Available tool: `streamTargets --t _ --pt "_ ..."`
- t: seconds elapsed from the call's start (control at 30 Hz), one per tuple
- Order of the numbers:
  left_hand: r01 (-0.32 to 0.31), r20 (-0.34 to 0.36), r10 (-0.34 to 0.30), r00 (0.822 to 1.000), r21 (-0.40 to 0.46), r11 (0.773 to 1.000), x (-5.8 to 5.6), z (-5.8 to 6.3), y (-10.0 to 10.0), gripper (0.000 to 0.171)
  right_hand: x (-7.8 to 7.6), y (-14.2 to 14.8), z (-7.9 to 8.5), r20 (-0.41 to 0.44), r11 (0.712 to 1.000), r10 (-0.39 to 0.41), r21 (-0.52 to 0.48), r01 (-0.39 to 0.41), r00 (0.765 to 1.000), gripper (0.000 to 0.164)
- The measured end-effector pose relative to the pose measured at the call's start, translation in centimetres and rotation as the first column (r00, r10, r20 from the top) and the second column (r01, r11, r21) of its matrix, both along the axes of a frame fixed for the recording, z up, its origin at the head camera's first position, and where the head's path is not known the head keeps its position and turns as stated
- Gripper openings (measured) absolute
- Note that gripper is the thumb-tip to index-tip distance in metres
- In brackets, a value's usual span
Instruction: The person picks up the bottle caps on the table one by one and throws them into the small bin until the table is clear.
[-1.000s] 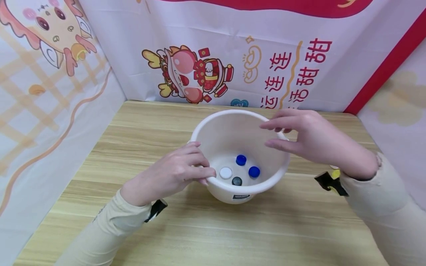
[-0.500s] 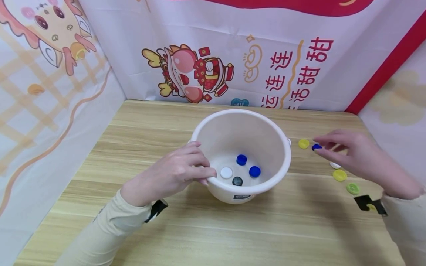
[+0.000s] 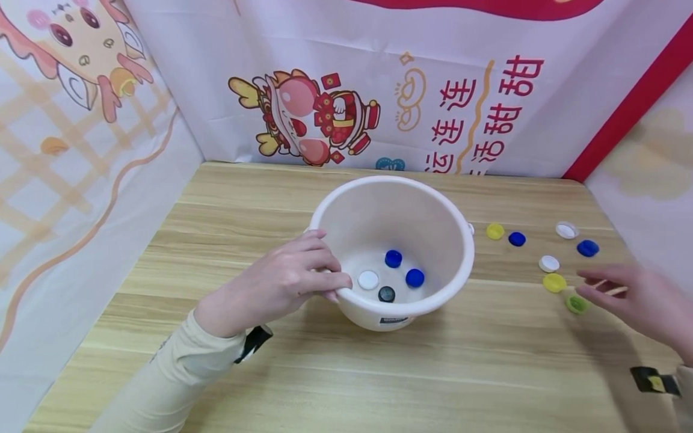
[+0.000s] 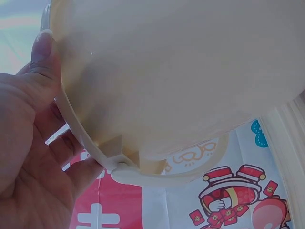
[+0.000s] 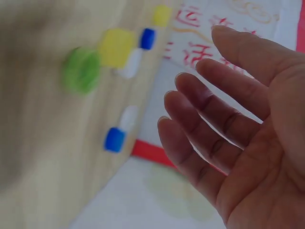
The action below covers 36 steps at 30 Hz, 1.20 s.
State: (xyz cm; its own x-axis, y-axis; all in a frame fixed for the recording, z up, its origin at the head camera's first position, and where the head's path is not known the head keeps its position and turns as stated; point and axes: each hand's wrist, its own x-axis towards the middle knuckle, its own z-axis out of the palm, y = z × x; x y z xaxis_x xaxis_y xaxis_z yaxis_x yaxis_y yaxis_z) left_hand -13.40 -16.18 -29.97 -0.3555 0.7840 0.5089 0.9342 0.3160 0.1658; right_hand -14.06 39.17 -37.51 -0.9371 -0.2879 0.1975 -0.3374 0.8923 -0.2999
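Note:
My left hand grips the left rim of a cream-white plastic bucket; the left wrist view shows the thumb on one side of the rim and curled fingers on the other. Inside the bucket lie two blue bottle caps, a white cap and a dark grey cap. My right hand hovers at the table's right side, near a green cap and a yellow cap. In the right wrist view this hand has loosely bent fingers and an empty palm.
More caps lie right of the bucket: a yellow cap, a blue cap, a white cap, a whitish cap and another blue cap. Printed cloth walls enclose the wooden table.
My right hand has moved from over the bucket's right rim, past the blue cap, to the right near the green cap, uncovering the caps there. The left hand and bucket stay put.

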Motion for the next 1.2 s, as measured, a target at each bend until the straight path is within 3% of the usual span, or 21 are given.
streamTargets --t 0.27,0.7,0.97,1.2 --pt "0.003 0.004 -0.003 1.000 -0.002 1.000 0.1 0.0 -0.1 0.023 0.9 1.6 -2.7 0.142 0.997 -0.081 0.025 0.079 0.986 0.046" --pt "-0.002 0.009 0.002 1.000 -0.013 1.000 0.1 0.0 -0.1 0.023 1.1 1.7 -4.3 0.249 0.988 -0.145 0.085 0.128 0.957 0.063" --pt "-0.009 0.017 0.009 1.000 -0.007 1.000 0.1 0.0 -0.1 0.025 0.6 1.7 -4.6 0.304 0.986 -0.161 0.090 0.140 0.939 0.061" --pt "0.015 -0.009 -0.015 1.000 0.007 1.000 0.0 0.0 -0.1 0.019 0.5 1.8 -4.8 0.283 0.981 -0.187 0.103 0.164 0.941 0.054"
